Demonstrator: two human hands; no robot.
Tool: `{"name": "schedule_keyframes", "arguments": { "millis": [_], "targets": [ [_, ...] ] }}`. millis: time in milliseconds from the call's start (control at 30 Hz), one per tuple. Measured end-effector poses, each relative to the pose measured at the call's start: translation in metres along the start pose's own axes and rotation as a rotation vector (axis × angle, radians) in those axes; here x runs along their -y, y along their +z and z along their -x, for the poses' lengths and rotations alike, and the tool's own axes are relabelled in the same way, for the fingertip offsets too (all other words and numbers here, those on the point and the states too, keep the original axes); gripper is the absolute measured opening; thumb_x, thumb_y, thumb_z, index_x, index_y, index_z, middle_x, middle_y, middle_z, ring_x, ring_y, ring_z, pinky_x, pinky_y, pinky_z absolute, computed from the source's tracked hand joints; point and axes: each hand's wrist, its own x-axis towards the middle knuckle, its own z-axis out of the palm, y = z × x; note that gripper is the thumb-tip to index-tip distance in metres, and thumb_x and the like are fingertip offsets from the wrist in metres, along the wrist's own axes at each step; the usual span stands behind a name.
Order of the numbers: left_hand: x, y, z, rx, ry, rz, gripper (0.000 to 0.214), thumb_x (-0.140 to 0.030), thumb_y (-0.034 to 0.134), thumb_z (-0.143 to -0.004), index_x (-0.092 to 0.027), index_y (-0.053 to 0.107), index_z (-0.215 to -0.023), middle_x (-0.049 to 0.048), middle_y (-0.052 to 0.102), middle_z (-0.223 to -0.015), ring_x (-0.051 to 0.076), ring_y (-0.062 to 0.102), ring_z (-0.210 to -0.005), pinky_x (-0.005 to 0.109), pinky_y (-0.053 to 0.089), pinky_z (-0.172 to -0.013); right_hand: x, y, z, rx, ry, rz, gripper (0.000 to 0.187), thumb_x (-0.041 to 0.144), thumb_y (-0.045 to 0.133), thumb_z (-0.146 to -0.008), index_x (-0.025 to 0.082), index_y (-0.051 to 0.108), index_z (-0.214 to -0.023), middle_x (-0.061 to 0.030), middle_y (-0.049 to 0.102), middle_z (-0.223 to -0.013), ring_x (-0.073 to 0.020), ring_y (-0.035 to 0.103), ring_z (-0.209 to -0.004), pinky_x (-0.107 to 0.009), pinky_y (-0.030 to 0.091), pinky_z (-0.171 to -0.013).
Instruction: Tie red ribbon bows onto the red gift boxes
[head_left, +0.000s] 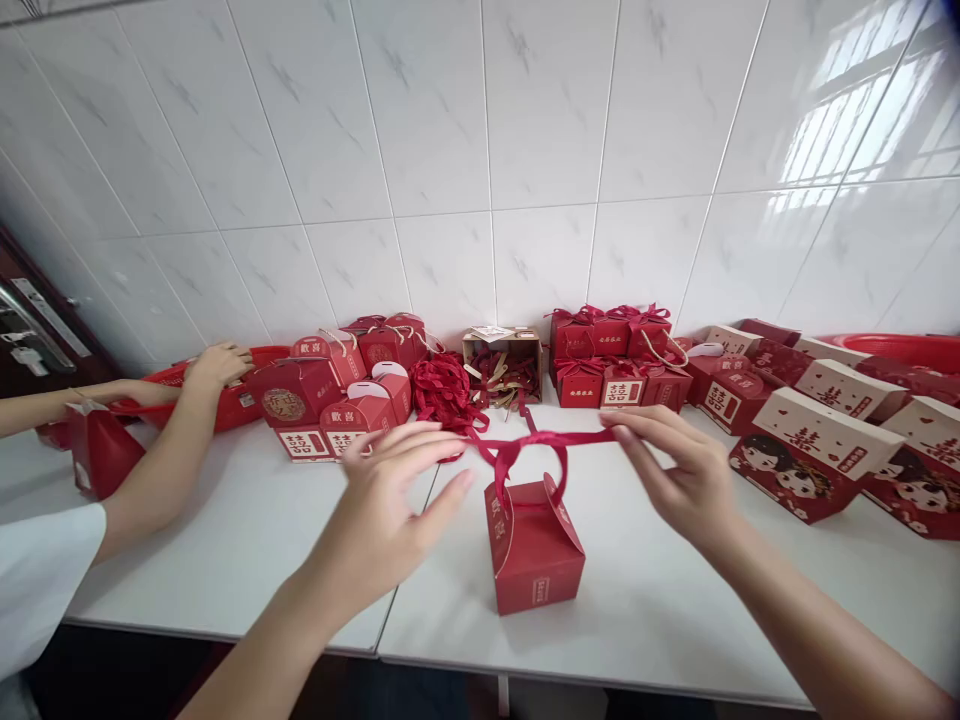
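A small red gift box [536,560] stands upright on the white table in front of me. A dark red ribbon [551,438] loops through its top and is knotted above it. The ribbon stretches nearly level between my two hands. My left hand [394,500] has the ribbon's left end at its fingertips, with the thumb held apart below; exactly how the fingers grip it is hidden. My right hand [675,470] pinches the right end between thumb and fingers. Behind the box lies a heap of red ribbon [448,390].
Red boxes [289,405] stand at the back left, and ribbon-tied boxes [611,340] at the back right. Between them is an open carton [502,365] of ribbons. Larger printed boxes [810,455] fill the right. At left, another person's hands [217,365] reach over a red basin [262,400].
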Motion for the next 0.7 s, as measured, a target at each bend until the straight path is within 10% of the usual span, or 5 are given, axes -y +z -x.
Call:
{"name": "schedule_keyframes", "arguments": {
  "millis": [200,333,467,700],
  "targets": [
    [0.08,-0.04,0.065,0.226,-0.344,-0.5,0.029,-0.055,0.063,-0.07,-0.031,0.074,-0.081,0.0021,0.075,-0.098,0.033,0.067,-0.097,0.053,0.038,-0.097,-0.041,-0.061,0.083,0.196,0.488,0.268,0.023,0.041,0.056,-0.086,0.023,0.069,-0.078,-0.0029,0.07,-0.076,-0.0194,0.063,-0.065,-0.028,0.048,-0.053],
    [0.108,-0.031,0.089,0.462,-0.473,-0.458,0.03,-0.052,0.058,-0.076,-0.031,0.073,-0.09,0.0041,0.073,-0.11,0.034,0.06,-0.113,0.052,0.038,-0.099,-0.056,-0.066,0.115,0.488,0.717,0.226,0.031,0.05,0.052,-0.086,0.025,0.07,-0.081,-0.0041,0.072,-0.085,-0.0222,0.066,-0.074,-0.027,0.049,-0.05],
    [0.092,-0.002,0.078,0.369,-0.413,-0.362,0.023,-0.046,0.052,-0.081,-0.027,0.064,-0.079,0.0039,0.066,-0.119,0.035,0.045,-0.129,0.062,0.024,-0.105,-0.047,-0.047,0.1,0.456,0.747,0.22,0.036,0.052,0.046,-0.089,0.026,0.066,-0.104,-0.0079,0.065,-0.115,-0.0239,0.064,-0.092,-0.027,0.05,-0.052],
    [0.043,0.064,0.042,0.237,-0.303,0.197,0.021,-0.044,0.049,-0.087,-0.023,0.051,-0.091,0.004,0.059,-0.1,0.021,0.057,-0.103,0.037,0.044,-0.095,-0.008,0.008,0.053,0.62,0.7,-0.158,0.037,0.051,0.036,-0.094,0.022,0.059,-0.09,-0.0075,0.065,-0.094,-0.0216,0.06,-0.088,-0.028,0.048,-0.061]
  ]
}}
